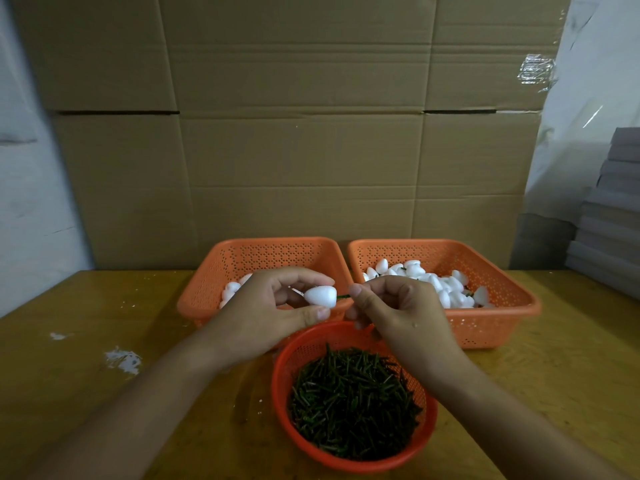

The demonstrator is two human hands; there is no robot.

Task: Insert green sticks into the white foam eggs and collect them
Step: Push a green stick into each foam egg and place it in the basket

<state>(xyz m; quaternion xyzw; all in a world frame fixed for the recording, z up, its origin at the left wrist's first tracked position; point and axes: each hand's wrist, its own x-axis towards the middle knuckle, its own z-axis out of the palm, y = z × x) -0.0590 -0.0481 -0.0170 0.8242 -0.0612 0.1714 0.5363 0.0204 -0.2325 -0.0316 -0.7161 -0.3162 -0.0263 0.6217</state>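
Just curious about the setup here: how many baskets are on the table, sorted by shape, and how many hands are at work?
Rectangular orange baskets: 2, the left rectangular basket and the right rectangular basket
Round orange basket holding green sticks: 1
Hands: 2, the left hand and the right hand
Total: 5

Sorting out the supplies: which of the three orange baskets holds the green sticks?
The round basket nearest the person, below both hands; it holds green sticks. The two rectangular baskets behind hold white foam eggs.
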